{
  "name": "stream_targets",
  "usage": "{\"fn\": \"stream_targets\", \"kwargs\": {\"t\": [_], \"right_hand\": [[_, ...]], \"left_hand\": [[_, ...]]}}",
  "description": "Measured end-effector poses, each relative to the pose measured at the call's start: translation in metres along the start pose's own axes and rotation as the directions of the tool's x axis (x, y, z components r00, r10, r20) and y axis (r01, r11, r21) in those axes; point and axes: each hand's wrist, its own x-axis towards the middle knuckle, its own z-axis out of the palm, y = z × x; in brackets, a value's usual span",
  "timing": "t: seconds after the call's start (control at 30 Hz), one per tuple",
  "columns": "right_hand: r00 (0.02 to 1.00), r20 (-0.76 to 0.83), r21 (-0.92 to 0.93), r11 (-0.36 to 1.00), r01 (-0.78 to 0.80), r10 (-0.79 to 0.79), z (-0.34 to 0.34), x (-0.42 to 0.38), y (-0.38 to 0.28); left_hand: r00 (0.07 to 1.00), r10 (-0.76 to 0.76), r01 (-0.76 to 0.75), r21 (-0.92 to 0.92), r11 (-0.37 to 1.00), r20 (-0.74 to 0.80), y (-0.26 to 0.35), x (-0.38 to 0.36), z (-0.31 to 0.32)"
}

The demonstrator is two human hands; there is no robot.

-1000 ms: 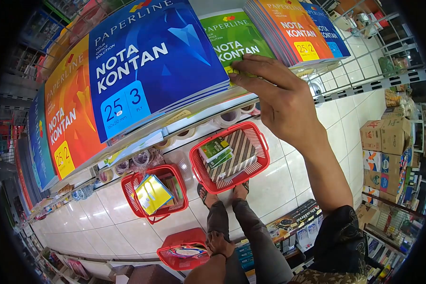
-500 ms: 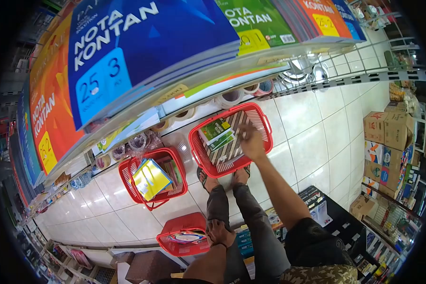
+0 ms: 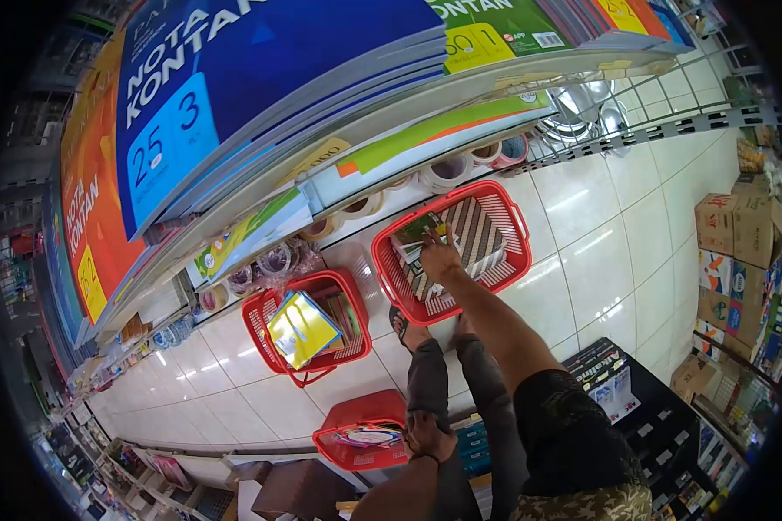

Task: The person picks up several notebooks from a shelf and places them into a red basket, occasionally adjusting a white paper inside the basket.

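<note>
My right hand (image 3: 440, 257) is down in the red basket (image 3: 495, 219) at my feet, fingers bent and laid on the green-covered booklets (image 3: 415, 231) stacked at the basket's near-left corner. From this angle I cannot tell whether the fingers are clamped on a booklet or only pressing on the top one. Under and beside my hand lies a striped, brown-and-white pad (image 3: 471, 236) that fills most of the basket floor. The basket sits on the pale tiled floor (image 3: 599, 252), just ahead of my sandalled toes.

My left hand (image 3: 429, 437) rests on my left knee, fingers curled loosely over the dark trouser cloth, holding nothing that I can see.

To my left stands a second red basket (image 3: 353, 300) with a yellow-covered book (image 3: 301, 328) lying tilted on top of its contents. A third red basket (image 3: 361, 441) sits just beside my left hand, with something multi-coloured inside that I cannot make out.

Above everything, the shelf edge carries large Paperline "Nota Kontan" receipt books: a blue stack (image 3: 261, 95) marked 25 and 3, an orange stack (image 3: 91, 217) further left, and a green one (image 3: 495, 35) to the right. On the shelf below them sit rolls of tape (image 3: 447, 171) in a row. Cardboard cartons (image 3: 738, 252) are stacked well apart at the far right.
</note>
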Motion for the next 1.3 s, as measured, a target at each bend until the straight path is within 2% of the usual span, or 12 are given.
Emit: {"fn": "stream_targets", "kwargs": {"t": [0.07, 0.23, 0.27, 0.37, 0.53, 0.73, 0.8, 0.9, 0.93, 1.0, 1.07, 1.3], "right_hand": [[0.972, -0.172, 0.071, 0.982, 0.173, -0.159, -0.031, -0.016, 0.008], [0.813, -0.582, 0.626, 0.629, 0.462, -0.019, -0.137, -0.113, 0.029], [0.813, -0.581, 0.616, 0.643, 0.454, -0.017, -0.149, -0.13, 0.03], [0.953, -0.267, 0.963, 0.068, 0.26, 0.141, -0.159, -0.166, 0.023], [0.83, -0.252, 0.751, -0.44, 0.492, 0.498, -0.155, -0.207, 0.036], [0.211, -0.808, 0.251, -0.003, 0.968, 0.55, -0.294, -0.292, 0.083], [-0.23, -0.82, -0.09, 0.278, 0.956, 0.525, -0.335, -0.294, 0.09], [-0.284, -0.772, 0.017, 0.465, 0.885, 0.569, -0.384, -0.294, 0.119], [-0.352, -0.892, -0.101, 0.636, 0.765, 0.283, -0.418, -0.266, 0.122], [-0.28, -0.897, -0.439, 0.769, 0.465, -0.343, -0.466, -0.222, 0.111], [-0.017, -0.983, -0.168, 0.86, 0.482, -0.183, -0.452, -0.194, 0.086], [0.282, -0.948, -0.032, 0.923, 0.382, -0.15, -0.434, -0.195, 0.071]], "left_hand": [[0.998, 0.04, -0.04, 0.013, 0.999, -0.046, 0.001, 0.002, 0.0], [0.998, 0.034, -0.034, 0.004, 0.999, -0.061, 0.008, 0.001, -0.007], [0.998, 0.041, -0.041, 0.0, 0.999, -0.04, 0.007, 0.001, -0.01], [0.998, 0.045, -0.045, -0.001, 0.999, -0.049, 0.017, 0.004, -0.012], [0.992, 0.043, -0.038, 0.04, 0.998, -0.122, 0.022, 0.007, -0.014], [0.999, 0.041, -0.039, 0.058, 0.998, -0.033, 0.027, 0.007, -0.025], [0.999, 0.051, -0.05, 0.06, 0.997, -0.018, 0.03, 0.006, -0.029], [0.999, 0.043, -0.042, 0.084, 0.996, -0.011, 0.032, 0.002, -0.028], [0.999, 0.032, -0.03, 0.094, 0.995, -0.024, 0.032, 0.002, -0.028], [0.999, 0.043, -0.04, 0.111, 0.993, -0.027, 0.029, 0.004, -0.024], [0.998, 0.053, -0.049, 0.121, 0.991, -0.033, 0.027, 0.006, -0.018], [0.999, 0.028, -0.025, 0.11, 0.994, -0.031, 0.033, 0.005, -0.02]]}}
